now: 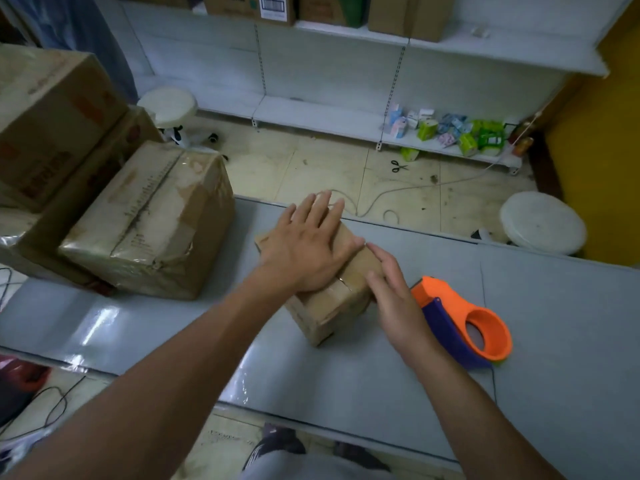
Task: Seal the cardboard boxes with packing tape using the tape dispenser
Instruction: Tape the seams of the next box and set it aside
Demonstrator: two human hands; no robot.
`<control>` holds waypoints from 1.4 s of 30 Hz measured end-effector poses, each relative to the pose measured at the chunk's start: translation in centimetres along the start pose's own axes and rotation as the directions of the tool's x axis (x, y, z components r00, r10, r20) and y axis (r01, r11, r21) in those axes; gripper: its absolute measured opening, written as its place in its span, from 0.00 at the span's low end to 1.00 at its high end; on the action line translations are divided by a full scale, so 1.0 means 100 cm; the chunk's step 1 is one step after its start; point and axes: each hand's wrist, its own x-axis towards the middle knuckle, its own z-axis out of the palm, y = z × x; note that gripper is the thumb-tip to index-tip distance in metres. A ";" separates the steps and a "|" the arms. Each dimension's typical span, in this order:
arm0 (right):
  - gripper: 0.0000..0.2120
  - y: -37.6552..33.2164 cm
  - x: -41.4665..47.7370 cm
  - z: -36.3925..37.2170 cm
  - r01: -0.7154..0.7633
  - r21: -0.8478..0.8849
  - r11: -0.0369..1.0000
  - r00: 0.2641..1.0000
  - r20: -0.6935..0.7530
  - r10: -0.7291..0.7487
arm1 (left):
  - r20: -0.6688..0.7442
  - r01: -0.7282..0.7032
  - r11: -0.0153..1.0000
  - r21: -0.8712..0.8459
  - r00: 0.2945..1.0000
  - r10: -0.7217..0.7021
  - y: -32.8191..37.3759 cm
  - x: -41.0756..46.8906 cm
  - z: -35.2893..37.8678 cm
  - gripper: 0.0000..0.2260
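A small cardboard box [329, 306] sits in the middle of the grey table [554, 323], with clear tape along its top seam. My left hand [308, 247] lies flat on the box's top, fingers straight and spread. My right hand [391, 292] rests with straight fingers against the box's right top edge. The orange and purple tape dispenser [467, 323] lies on the table just right of my right hand, untouched.
A larger taped cardboard box [152, 220] and a stack of big cartons [52, 123] stand on the table's left. Beyond the table are two white stools [542, 221], scissors [398, 166] on the floor, a cable, and white shelving with small packages [450, 131].
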 end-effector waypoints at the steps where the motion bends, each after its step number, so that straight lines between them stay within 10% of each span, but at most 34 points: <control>1: 0.19 0.001 -0.001 -0.002 0.003 -0.021 1.000 1.000 0.010 -0.003 | 0.009 -0.063 0.998 0.010 0.998 0.063 -0.003 0.006 -0.003 0.35; 6: 0.25 0.007 -0.014 0.005 0.057 -0.121 0.991 0.997 0.049 -0.052 | 0.067 -0.280 0.954 0.108 0.959 0.274 -0.021 0.021 -0.020 0.36; 12: 0.24 0.013 -0.027 -0.009 0.174 -0.165 0.971 0.972 0.184 -0.142 | -0.081 0.010 1.000 0.005 0.997 -0.010 0.027 0.003 0.000 0.37; 17: 0.17 0.029 -0.028 -0.071 0.058 -0.387 0.920 0.944 -0.280 -0.177 | -0.049 -0.178 0.984 0.010 0.983 0.178 0.033 0.013 0.005 0.38; 22: 0.15 0.046 -0.036 -0.125 -0.243 -0.719 0.651 0.945 -0.327 -0.008 | -0.056 -0.306 0.951 0.042 0.950 0.308 0.040 0.018 0.007 0.34; 33: 0.25 0.086 -0.036 -0.108 -0.240 -0.910 0.338 0.963 -0.267 -0.037 | -0.063 -0.292 0.953 0.083 0.953 0.297 0.038 0.019 0.012 0.30; 39: 0.22 0.083 -0.034 -0.117 -0.187 -0.922 0.339 0.979 -0.205 -0.017 | -0.037 -0.304 0.943 0.136 0.949 0.312 0.040 0.018 0.012 0.28; 42: 0.18 0.070 -0.035 -0.130 -0.225 -0.765 0.604 0.971 -0.231 0.068 | -0.012 -0.281 0.944 0.175 0.958 0.288 0.046 0.016 0.004 0.29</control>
